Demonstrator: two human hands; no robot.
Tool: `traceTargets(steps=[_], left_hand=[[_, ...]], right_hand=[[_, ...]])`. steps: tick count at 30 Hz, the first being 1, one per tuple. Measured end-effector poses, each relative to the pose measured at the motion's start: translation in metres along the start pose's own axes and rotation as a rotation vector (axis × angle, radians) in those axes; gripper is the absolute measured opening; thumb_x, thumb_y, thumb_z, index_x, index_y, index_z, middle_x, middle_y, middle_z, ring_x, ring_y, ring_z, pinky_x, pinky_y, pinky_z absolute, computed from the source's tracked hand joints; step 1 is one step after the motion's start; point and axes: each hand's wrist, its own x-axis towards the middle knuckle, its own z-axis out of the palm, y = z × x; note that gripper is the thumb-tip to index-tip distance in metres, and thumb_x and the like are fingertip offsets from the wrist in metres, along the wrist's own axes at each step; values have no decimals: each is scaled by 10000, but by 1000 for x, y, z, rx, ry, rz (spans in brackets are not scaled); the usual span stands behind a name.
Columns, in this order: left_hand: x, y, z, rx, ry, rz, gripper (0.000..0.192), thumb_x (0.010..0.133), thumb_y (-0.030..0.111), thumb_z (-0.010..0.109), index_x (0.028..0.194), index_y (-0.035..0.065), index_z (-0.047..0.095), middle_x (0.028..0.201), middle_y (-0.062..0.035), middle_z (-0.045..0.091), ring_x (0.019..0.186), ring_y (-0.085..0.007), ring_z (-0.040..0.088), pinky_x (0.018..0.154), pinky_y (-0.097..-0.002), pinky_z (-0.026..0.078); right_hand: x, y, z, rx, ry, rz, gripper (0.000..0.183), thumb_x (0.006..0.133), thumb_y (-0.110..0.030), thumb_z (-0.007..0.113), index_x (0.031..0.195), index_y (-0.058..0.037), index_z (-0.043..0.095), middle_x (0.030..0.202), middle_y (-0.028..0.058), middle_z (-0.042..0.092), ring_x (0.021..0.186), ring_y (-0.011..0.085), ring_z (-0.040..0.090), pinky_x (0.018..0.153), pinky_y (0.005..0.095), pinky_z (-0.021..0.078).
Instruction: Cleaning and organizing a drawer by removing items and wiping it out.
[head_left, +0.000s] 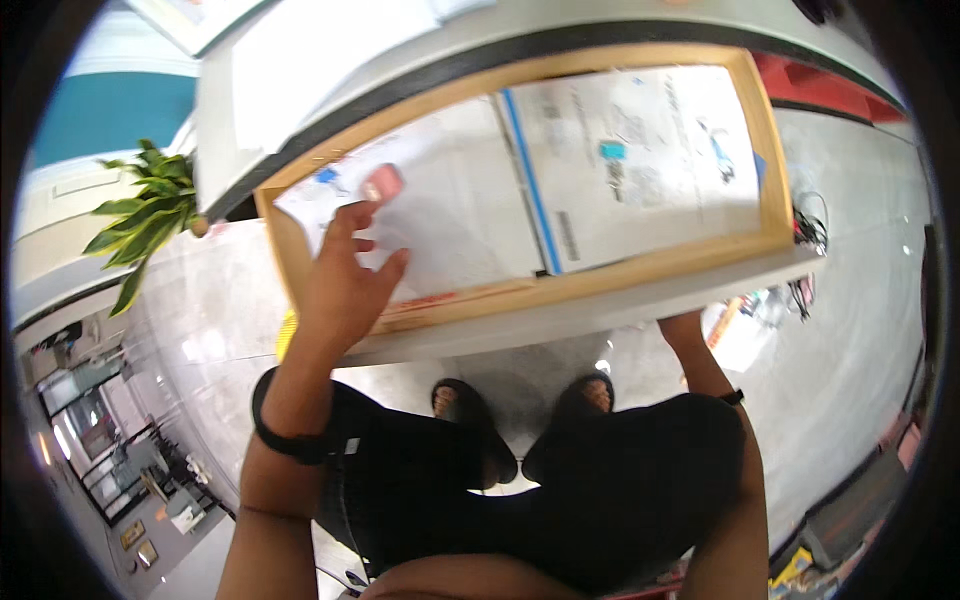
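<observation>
An open wooden drawer (645, 266) extends in front of me. My left hand (349, 281) reaches over its left half, thumb and fingers spread. Just beyond its fingertips is a small pink object (385, 182), blurred, and I cannot tell whether a finger touches it. Flat white boxes or packs, one a plain white panel (457, 202), line the left half. A printed white box (660, 195) with a blue stripe (531, 184) fills the right half. My right hand (681, 328) is at the drawer's front panel (600, 319), its fingers hidden beneath the edge.
A white desktop (315, 82) with a dark edge overhangs the drawer's far side. At the left stands a leafy potted plant (154, 206). Cables (810, 225) and papers (739, 341) lie on the glossy floor (847, 322) to the right. My sandalled feet (480, 435) are below the drawer.
</observation>
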Motion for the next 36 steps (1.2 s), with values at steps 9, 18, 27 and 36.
traceTargets(steps=[9,18,27,36], left_hand=[[44,-12,-13,282,136,100,648,884,212,844,1461,69,585,1408,-194,608,1088,-340,708,926,-416,605],[51,-4,-12,211,73,2,376,826,216,872,1107,19,719,1043,-133,739,850,-269,736,805,-380,595],[-54,68,-68,-1120,-618,-113,344,1134,256,577,1353,-4,634,1156,-75,712,912,-147,694,848,-305,587],[-110,143,-43,-1051,-906,40,402,1163,269,522,1456,3,592,1196,-8,685,1081,-76,604,962,-258,517]], right_hand=[[-11,-91,-192,296,-95,214,64,946,-11,756,1008,2,748,935,87,733,733,122,646,667,282,521],[-37,-248,-387,678,13,469,60,1012,-45,716,1053,-4,708,907,20,673,792,78,584,729,229,469],[-10,-371,-354,466,-208,-78,518,856,-9,843,1345,-61,682,1178,98,663,779,133,633,637,258,506],[7,-391,-318,207,-28,-443,643,744,-10,874,1350,-13,657,1203,151,649,1002,335,702,845,404,610]])
